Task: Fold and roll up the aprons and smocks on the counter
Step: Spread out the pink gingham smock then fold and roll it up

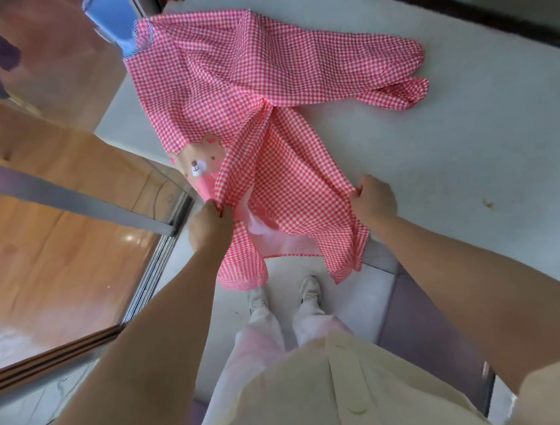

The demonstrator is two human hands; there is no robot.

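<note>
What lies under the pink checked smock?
The pale counter lies under the pink checked smock; its hem, held by the left hand and right hand, hangs past the edge. Whatever the cloth covers cannot be seen.

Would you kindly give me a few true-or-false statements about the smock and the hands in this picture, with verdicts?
1. The left hand pinches the pink checked smock. True.
2. The smock is already rolled up. False: it lies spread out on the counter, its hem hanging past the edge.
3. A bear patch shows on the smock. True.
4. The right hand lies flat on the counter. False: it pinches the smock's edge.
</note>
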